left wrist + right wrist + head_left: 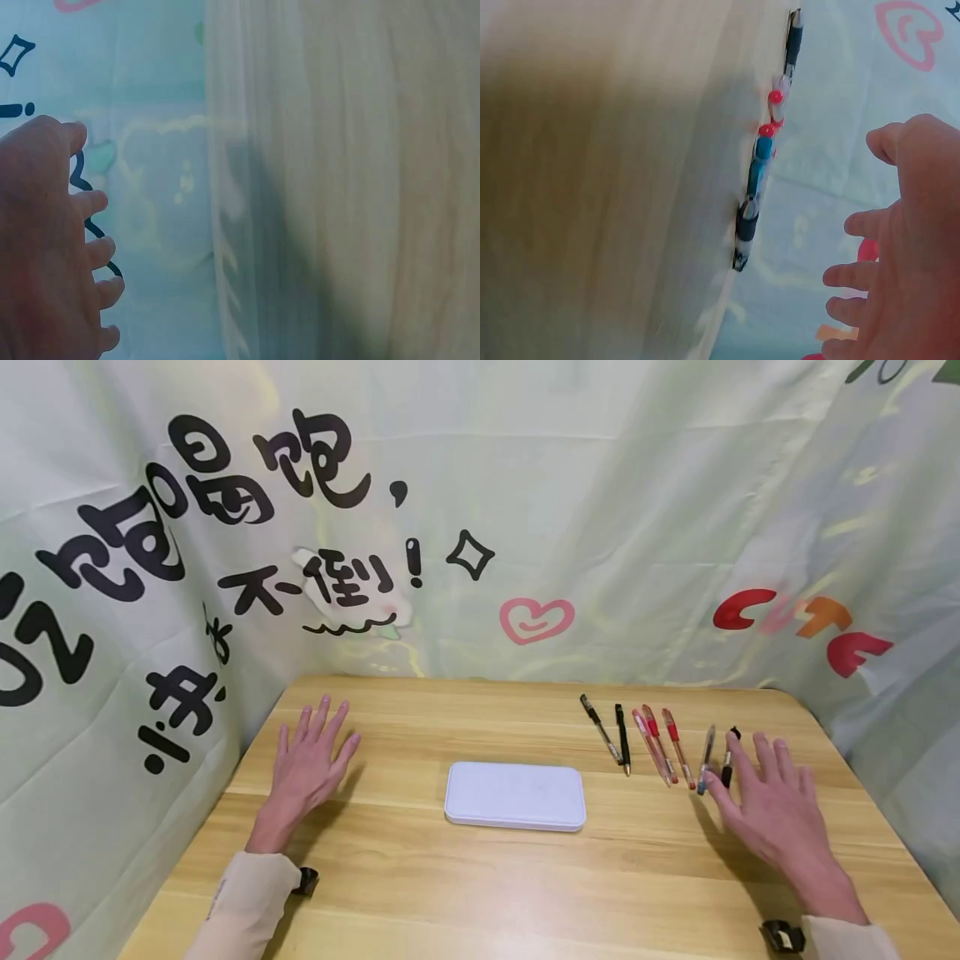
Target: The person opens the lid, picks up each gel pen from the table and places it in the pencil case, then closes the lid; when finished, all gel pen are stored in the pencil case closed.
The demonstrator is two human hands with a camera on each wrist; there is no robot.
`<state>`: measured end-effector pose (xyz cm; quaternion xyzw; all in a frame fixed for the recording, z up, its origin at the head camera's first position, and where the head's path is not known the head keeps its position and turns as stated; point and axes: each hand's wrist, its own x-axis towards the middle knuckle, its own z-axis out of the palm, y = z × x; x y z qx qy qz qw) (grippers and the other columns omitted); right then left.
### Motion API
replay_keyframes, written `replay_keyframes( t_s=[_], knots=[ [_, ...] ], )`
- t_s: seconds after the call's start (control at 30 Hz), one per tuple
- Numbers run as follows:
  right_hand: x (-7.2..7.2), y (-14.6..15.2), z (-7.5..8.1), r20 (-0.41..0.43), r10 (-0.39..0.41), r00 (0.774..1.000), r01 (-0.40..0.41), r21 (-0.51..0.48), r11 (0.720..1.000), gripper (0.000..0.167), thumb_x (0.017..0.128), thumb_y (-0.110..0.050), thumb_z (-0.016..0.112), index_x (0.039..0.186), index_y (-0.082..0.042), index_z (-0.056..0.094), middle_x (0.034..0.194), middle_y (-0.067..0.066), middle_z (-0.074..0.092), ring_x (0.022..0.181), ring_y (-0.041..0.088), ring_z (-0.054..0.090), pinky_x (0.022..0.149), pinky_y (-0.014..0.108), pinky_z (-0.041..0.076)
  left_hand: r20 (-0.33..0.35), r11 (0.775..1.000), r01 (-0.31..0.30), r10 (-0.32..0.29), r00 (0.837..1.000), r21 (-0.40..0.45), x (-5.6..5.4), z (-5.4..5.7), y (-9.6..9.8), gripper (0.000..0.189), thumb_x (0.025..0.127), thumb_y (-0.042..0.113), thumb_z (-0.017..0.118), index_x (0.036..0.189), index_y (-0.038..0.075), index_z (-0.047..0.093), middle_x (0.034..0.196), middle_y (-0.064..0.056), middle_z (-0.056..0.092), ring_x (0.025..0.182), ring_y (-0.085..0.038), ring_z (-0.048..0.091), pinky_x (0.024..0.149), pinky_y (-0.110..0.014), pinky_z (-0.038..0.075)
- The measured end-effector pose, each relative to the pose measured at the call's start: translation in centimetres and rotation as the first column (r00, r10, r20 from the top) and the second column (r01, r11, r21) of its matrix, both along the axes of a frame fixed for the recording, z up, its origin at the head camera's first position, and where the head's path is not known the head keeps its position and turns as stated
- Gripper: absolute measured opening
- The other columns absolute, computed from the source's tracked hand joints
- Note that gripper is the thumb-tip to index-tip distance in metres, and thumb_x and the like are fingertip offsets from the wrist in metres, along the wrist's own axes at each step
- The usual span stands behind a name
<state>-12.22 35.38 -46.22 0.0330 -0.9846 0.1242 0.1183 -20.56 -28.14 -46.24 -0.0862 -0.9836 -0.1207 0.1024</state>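
My left hand point(307, 768), fingers spread and holding nothing, hovers over the left side of the table. On the right, my right hand point(776, 810) is also spread and empty. Its thumb and index finger overlap a black pen point(727, 768) and come close to a blue-tipped pen point(705, 760) in the head view. Farther left in the row lie several red and pink pens point(678, 747) and two black pens point(622, 739). A closed pale lavender pencil case point(514, 796) lies flat between the hands. The right wrist view shows the pens point(756, 161) beyond that hand's shadow.
The wooden table point(420, 893) has a rounded back right corner. A pale cloth curtain point(622, 527) with black lettering and a pink heart hangs right behind the table and along both sides.
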Motion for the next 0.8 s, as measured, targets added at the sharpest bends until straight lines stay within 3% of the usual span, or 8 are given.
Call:
replay_keyframes(
  t_s=[0.17,0.3,0.37,0.5,0.57,0.7,0.8],
  knots=[
    [0.2,-1.1,0.4,-0.007,0.034,0.999,-0.034,-0.022,0.999,0.077,0.106,-0.046,0.048,0.162,-0.003,0.019,0.159,0.039,0.018,0.149,0.057,0.006,0.108,0.08,0.01,0.022,0.998,0.028,-0.029,0.999,0.05,0.0,0.1,0.7,0.071,0.108,0.057,0.031,0.166,0.018,0.018,0.17,-0.017,0.01,0.154,-0.046,0.009,0.115,-0.075,0.003],
    [0.2,-2.6,0.8,-0.052,0.088,0.995,-0.092,-0.077,0.993,0.077,0.105,-0.043,0.054,0.162,-0.001,0.022,0.158,0.039,0.022,0.146,0.058,0.016,0.11,0.078,0.015,0.02,0.979,0.101,-0.106,0.994,0.176,0.3,0.1,1.9,0.069,0.109,0.05,0.037,0.164,0.012,0.022,0.169,-0.021,0.014,0.152,-0.049,0.015,0.114,-0.075,0.01],
    [0.3,-3.7,0.9,-0.054,0.12,0.991,-0.127,-0.131,0.983,0.078,0.104,-0.041,0.058,0.162,-0.004,0.022,0.158,0.038,0.023,0.144,0.059,0.021,0.107,0.08,0.02,0.021,0.949,0.153,-0.165,0.986,0.276,0.5,0.0,2.6,0.066,0.109,0.044,0.042,0.163,0.008,0.025,0.168,-0.023,0.016,0.151,-0.049,0.017,0.115,-0.074,0.012],
    [0.2,-6.3,1.2,-0.014,0.181,0.983,-0.179,-0.25,0.952,0.079,0.103,-0.04,0.062,0.164,-0.012,0.021,0.162,0.032,0.023,0.141,0.059,0.028,0.096,0.085,0.027,0.061,0.848,0.228,-0.291,0.955,0.478,1.0,-0.4,4.2,0.063,0.109,0.035,0.048,0.162,0.006,0.026,0.168,-0.023,0.017,0.151,-0.047,0.019,0.116,-0.072,0.016],
    [0.0,-7.6,1.1,-0.002,0.216,0.976,-0.207,-0.303,0.93,0.078,0.103,-0.039,0.063,0.165,-0.014,0.022,0.163,0.027,0.024,0.141,0.057,0.029,0.096,0.085,0.028,0.094,0.804,0.229,-0.332,0.938,0.549,1.2,-0.6,5.2,0.065,0.108,0.034,0.052,0.162,0.008,0.026,0.168,-0.021,0.019,0.151,-0.046,0.02,0.115,-0.073,0.017],
    [-0.5,-10.2,0.6,-0.001,0.307,0.952,-0.278,-0.429,0.859,0.073,0.102,-0.034,0.065,0.162,-0.013,0.028,0.163,0.021,0.031,0.143,0.051,0.032,0.104,0.079,0.028,0.174,0.746,0.2,-0.39,0.904,0.635,1.9,-1.1,7.3,0.074,0.103,0.036,0.062,0.163,0.013,0.024,0.167,-0.019,0.024,0.151,-0.043,0.024,0.116,-0.07,0.018],
    [-0.9,-12.1,0.1,0.005,0.368,0.93,-0.315,-0.508,0.802,0.073,0.101,-0.032,0.067,0.16,-0.009,0.031,0.161,0.019,0.035,0.141,0.047,0.037,0.109,0.071,0.032,0.228,0.703,0.182,-0.448,0.864,0.688,2.6,-1.5,9.2,0.084,0.098,0.033,0.07,0.164,0.014,0.022,0.166,-0.018,0.024,0.151,-0.04,0.024,0.119,-0.064,0.017]
  ],
)
